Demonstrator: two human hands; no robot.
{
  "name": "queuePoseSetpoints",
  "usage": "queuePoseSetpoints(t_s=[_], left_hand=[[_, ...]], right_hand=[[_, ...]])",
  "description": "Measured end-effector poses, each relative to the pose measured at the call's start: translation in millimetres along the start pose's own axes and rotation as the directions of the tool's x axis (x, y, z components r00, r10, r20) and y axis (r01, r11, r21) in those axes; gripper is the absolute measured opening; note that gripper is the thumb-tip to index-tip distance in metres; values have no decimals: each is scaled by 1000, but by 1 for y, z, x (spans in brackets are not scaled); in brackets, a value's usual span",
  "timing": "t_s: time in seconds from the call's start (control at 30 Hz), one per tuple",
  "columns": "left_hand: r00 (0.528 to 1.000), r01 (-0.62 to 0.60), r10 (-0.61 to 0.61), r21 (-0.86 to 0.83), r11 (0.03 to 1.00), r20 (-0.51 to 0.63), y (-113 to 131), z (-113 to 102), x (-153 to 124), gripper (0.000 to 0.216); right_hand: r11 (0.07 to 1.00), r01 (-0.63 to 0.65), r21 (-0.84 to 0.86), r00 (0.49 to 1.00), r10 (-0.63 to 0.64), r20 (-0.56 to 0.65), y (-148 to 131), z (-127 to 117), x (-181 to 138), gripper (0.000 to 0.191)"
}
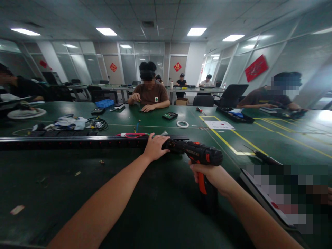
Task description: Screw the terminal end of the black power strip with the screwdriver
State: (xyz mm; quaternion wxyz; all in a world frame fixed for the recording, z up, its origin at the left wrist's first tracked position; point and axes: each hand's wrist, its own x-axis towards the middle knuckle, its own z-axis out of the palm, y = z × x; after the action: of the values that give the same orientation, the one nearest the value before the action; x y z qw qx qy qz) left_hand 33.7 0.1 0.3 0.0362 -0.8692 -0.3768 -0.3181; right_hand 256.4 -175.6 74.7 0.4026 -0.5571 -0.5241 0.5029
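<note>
1. Clock directions are read from the left hand [155, 145], with twelve straight ahead. Between nine and ten o'clock, at the far left of the green desk [155, 214], lies a white disc [27, 113].
2. The black bar [64, 143] runs in from nine o'clock and passes under the left hand; small red spots line its near side.
3. Between nine and ten, beyond the bar, is a heap of cables [70, 122]. At ten, farther off, sits a blue basket [104, 103].
4. Red wires [133, 135] with a white connector lie along the bar, just beside the left hand at ten.
5. At twelve, across the desk, a co-worker [149, 91] holds a thin tool.
6. The left hand lies palm down over the bar near its right end; whether it grips, I cannot tell.
7. At one is a black box [169, 116]; at two, a white ring [182, 124].
8. At three, the drill [204, 154] points its nose toward nine, at the bar's right end; contact is hidden. The right hand [214, 173] is closed around its handle.
9. At two, farther right, is a black tray [235, 115]; at three, a screwdriver [261, 155].
</note>
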Motion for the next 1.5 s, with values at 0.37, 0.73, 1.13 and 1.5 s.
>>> queuePoseSetpoints(t_s=[0.37, 0.73, 1.13, 1.5], left_hand=[[1000, 7, -7, 7, 1000, 5, 1, -2, 0, 60], [1000, 2, -2, 7, 1000, 5, 1, -1, 0, 62], [1000, 12, -12, 9, 1000, 23, 2, -4, 0, 63], [999, 16, -16, 10, 1000, 27, 4, -5, 0, 62]], right_hand=[[999, -30, -14, 999, 30, -25, 1, 1, 1, 38], [1000, -28, 4, 1000, 28, -4, 1, -1, 3, 22], [999, -35, -2, 999, 35, -11, -1, 0, 2, 18], [999, -39, -18, 999, 38, -13, 0, 0, 2, 18]])
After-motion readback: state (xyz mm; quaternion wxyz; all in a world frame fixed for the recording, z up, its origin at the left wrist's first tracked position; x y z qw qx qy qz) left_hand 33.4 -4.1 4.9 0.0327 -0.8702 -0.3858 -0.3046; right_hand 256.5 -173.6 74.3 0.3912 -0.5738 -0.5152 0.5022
